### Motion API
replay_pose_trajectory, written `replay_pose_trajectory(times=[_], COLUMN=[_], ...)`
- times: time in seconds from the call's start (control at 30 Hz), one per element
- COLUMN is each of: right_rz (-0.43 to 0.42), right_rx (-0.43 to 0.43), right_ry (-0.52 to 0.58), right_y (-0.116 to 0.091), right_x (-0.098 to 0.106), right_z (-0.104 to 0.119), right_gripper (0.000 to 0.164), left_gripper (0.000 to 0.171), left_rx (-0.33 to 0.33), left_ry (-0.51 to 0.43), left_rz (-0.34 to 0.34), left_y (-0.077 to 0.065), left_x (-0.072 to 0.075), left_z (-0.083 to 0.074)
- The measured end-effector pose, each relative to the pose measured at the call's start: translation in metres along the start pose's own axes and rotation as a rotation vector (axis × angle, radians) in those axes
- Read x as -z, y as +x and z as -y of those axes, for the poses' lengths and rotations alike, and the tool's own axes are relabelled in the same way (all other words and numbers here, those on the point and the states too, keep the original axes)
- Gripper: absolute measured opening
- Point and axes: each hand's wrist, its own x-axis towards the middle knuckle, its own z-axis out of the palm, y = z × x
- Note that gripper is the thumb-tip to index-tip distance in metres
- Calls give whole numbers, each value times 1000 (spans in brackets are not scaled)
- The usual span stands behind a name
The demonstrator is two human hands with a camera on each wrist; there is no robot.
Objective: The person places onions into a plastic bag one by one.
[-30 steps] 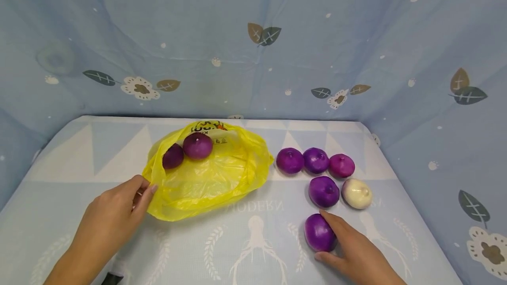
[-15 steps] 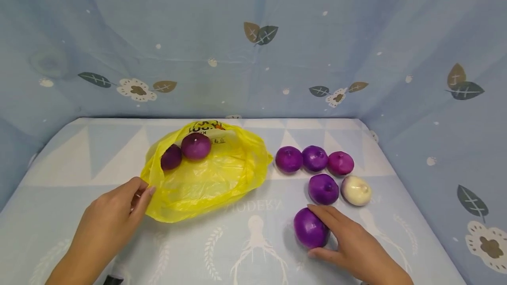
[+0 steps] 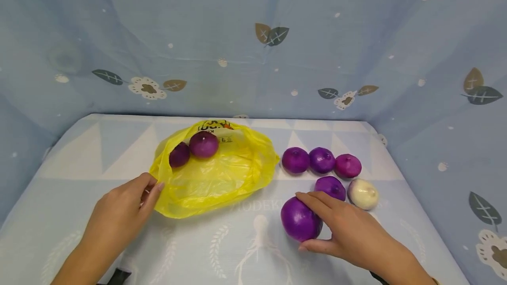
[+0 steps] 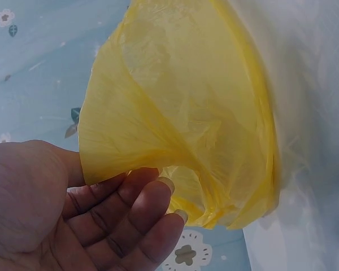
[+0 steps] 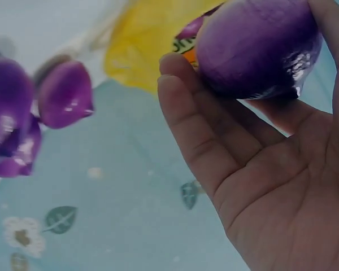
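Here, a purple onion is held right of centre, toward the near side of the counter, in the grip of the right hand, pinched between thumb and fingers. Farther left, the left hand pinches the left rim of a yellow plastic bag, whose mouth gapes; two purple onions lie inside at the left. Right of the bag, three purple onions form a far row; a fourth onion, also purple, and a pale onion lie nearer. A leaf-patterned curtain hangs behind.
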Motion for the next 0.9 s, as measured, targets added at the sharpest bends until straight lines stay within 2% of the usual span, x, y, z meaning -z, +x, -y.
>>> replay_pose_trajectory(times=[0.1, 0.37, 0.7, 0.9], right_rz=[-18, 37, 98, 156], right_rx=[69, 233, 309, 289], right_ry=[-43, -117, -112, -76], right_y=[6, 30, 76, 110], right_x=[7, 26, 39, 43], right_z=[5, 20, 23, 27], right_gripper=[82, 83, 79, 82], left_gripper=[15, 15, 17, 20], left_rx=[-10, 0, -8, -21], left_ry=[-8, -3, 6, 7], left_rz=[-5, -3, -16, -28], left_y=[1, 1, 0, -1], left_x=[0, 2, 2, 1], left_z=[-1, 0, 2, 2])
